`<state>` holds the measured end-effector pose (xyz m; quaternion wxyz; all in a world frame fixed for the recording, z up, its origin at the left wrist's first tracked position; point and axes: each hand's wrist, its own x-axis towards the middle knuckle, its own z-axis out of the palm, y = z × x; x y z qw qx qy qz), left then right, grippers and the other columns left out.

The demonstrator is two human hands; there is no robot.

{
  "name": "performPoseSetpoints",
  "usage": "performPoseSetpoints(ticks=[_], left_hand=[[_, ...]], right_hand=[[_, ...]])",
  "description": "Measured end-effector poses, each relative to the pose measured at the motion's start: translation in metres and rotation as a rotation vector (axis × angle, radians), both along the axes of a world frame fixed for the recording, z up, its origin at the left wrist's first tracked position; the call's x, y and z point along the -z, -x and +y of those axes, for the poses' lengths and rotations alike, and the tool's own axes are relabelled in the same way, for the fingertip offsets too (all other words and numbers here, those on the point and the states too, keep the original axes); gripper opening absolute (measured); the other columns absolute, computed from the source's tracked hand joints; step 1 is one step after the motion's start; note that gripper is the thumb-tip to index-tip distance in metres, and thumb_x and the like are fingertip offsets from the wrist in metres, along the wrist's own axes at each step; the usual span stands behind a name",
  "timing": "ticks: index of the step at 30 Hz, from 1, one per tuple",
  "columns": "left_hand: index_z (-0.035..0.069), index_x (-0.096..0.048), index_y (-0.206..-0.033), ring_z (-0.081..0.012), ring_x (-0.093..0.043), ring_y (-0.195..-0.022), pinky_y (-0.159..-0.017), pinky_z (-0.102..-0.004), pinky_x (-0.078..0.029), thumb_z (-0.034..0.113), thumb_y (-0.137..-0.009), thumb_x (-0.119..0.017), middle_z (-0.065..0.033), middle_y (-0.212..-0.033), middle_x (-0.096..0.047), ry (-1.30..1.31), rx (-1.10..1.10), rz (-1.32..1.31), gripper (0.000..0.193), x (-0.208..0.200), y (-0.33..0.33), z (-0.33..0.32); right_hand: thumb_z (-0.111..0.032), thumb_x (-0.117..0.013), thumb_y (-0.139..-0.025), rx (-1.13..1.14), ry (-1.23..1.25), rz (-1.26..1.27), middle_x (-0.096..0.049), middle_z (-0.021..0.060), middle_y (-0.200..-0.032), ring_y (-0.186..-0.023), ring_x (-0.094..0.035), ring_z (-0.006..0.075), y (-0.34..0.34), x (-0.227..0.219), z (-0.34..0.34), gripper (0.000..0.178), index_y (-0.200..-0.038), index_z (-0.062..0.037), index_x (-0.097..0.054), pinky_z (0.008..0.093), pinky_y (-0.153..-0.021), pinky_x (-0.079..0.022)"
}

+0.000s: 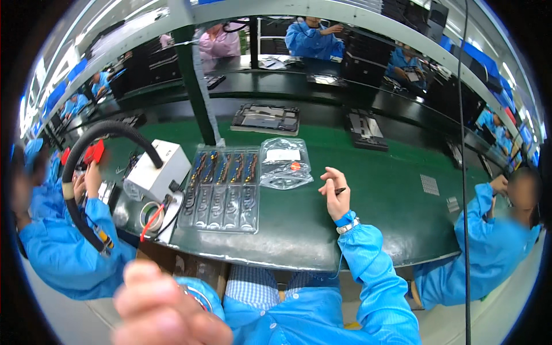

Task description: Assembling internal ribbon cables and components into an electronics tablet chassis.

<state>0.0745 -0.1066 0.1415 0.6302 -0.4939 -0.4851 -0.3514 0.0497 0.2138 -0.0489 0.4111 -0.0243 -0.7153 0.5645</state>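
At left, the left hand (164, 313) is raised close to the camera, in front of the near edge of the desk (379, 213). Its fingers look curled, but it is blurred, so I cannot tell if they grip something. Next comes a clear plastic tray (257, 198) of wired components, its long axis going from near edge toward far edge. To its right, almost touching, lies a clear plastic bag (275, 173) with a white label and an orange sticker. Then comes the right hand (335, 196), its fingers gripping a short dark pen-like tool (340, 190). The bag lies just left of these fingertips, with a small gap; the right hand is clearly the nearer one.
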Motion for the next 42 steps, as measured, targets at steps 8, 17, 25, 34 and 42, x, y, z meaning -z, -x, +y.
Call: performPoseSetpoints(ticks=[8, 17, 25, 34, 42], left_hand=[[0.011, -0.031, -0.116, -0.0309, -0.048, -0.084, -0.062, -0.0403, -0.04, -0.014, -0.079, -0.042, -0.0161, -0.107, -0.032, 0.078, 0.013, -0.29, 0.046, -0.009, -0.037, 0.026], [0.001, -0.049, -0.103, -0.027, -0.053, -0.095, -0.078, -0.0351, -0.042, -0.012, -0.061, -0.043, -0.0153, -0.098, -0.056, 0.056, 0.889, -0.714, 0.045, 0.078, 0.053, 0.14], [0.001, -0.026, -0.131, -0.0203, -0.038, -0.117, -0.095, -0.0308, -0.034, 0.052, -0.083, -0.05, -0.014, -0.128, -0.037, 0.467, 1.3, -1.448, 0.075, 0.195, 0.071, 0.203], [0.002, -0.024, -0.134, -0.0174, -0.04, -0.114, -0.096, -0.0286, -0.031, 0.04, -0.089, -0.047, -0.0108, -0.125, -0.04, 0.297, 1.467, -1.651, 0.063, 0.203, 0.074, 0.204], [0.007, -0.015, -0.138, -0.0189, -0.046, -0.11, -0.094, -0.03, -0.036, 0.012, -0.093, -0.035, -0.016, -0.12, -0.046, 0.35, 1.258, -1.815, 0.049, 0.21, 0.074, 0.209]], right_hand=[[-0.007, -0.045, -0.089, 0.151, -0.268, -0.018, -0.056, 0.0017, -0.075, -0.059, -0.044, 0.0043, -0.008, -0.004, -0.001, 0.025, -0.113, -0.0055, -0.05, 0.0194, -0.051, -0.036], [-0.005, -0.059, -0.077, 0.135, -0.338, -0.105, -0.046, 0.0081, -0.06, -0.048, -0.044, 0.0164, -0.005, -0.004, -0.014, 0.014, -0.072, -0.0017, -0.047, 0.0268, -0.045, -0.037], [-0.004, -0.06, -0.07, -0.079, -0.352, -0.165, -0.053, 0.0096, -0.06, -0.051, -0.053, 0.0192, -0.013, 0.004, -0.018, 0.009, -0.07, -0.0014, -0.051, 0.027, -0.047, -0.039], [-0.008, -0.059, -0.076, -0.024, -0.03, -0.286, -0.056, 0.0082, -0.073, -0.064, -0.056, 0.0179, -0.007, 0.011, -0.032, 0.03, -0.1, -0.0029, -0.041, 0.0284, -0.058, -0.044], [-0.006, -0.046, -0.084, -0.074, -0.175, -0.339, -0.052, 0.0113, -0.086, -0.078, -0.054, 0.0186, -0.012, 0.007, -0.029, 0.021, -0.104, -0.0002, -0.041, 0.029, -0.07, -0.043]])
